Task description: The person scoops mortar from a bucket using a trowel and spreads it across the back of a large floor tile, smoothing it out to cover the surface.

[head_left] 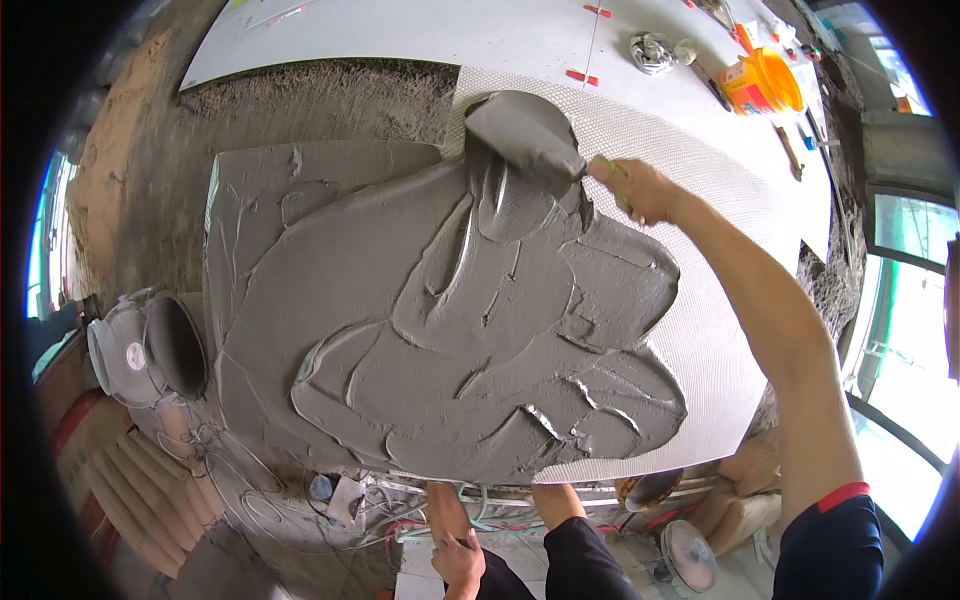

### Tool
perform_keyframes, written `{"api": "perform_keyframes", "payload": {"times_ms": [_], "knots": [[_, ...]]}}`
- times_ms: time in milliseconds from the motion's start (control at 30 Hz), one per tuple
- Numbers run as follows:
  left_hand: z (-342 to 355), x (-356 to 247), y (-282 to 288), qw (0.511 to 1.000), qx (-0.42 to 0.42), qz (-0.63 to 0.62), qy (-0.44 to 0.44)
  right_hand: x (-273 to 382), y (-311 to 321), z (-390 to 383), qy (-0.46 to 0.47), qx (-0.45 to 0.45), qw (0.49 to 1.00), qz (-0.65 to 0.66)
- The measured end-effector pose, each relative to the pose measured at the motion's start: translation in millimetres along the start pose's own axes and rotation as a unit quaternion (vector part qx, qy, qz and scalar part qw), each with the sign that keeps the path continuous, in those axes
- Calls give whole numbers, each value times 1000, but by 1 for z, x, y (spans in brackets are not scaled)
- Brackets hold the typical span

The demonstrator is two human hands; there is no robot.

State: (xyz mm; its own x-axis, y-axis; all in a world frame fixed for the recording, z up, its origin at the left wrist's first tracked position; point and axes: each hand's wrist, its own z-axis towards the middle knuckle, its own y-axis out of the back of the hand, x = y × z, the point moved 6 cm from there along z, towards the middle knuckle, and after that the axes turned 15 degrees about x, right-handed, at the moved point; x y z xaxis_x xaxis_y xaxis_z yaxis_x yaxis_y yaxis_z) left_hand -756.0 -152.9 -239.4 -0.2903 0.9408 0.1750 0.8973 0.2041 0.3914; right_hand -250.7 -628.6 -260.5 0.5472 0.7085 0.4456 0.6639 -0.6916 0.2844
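Note:
Wet grey mortar (330, 270) covers most of a large pale slab with a fine raised grid (710, 370), in ridges and overlapping sweeps. My right hand (645, 190) is closed around the handle of a trowel, reaching to the slab's far side. The trowel's blade (525, 140) is coated in mortar and tilted over the far edge of the spread. Mortar beneath the blade partly merges with it in view. Low in the picture, my left hand (460, 565) hangs beside my leg, holding nothing, thumb and a finger apart.
Beyond lie white tiles (400, 40) with red clips (582, 77), an orange bucket (762, 82) and a crumpled clear bag (652, 52). Rough mortar bed (320, 100) borders the slab. Left are a metal drum-like container (135, 350) and stacked sacks (140, 490); hoses and cables (260, 500) lie nearby.

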Motion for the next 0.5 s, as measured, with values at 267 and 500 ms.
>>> {"api": "perform_keyframes", "payload": {"times_ms": [267,500], "knots": [[-4,-1,-1,1000,-4,-24,6,9,-107,-65,-4,148,918,-369],[-10,-16,29,991,112,-64,34,21,8,-12,49,-172,918,-354]]}}
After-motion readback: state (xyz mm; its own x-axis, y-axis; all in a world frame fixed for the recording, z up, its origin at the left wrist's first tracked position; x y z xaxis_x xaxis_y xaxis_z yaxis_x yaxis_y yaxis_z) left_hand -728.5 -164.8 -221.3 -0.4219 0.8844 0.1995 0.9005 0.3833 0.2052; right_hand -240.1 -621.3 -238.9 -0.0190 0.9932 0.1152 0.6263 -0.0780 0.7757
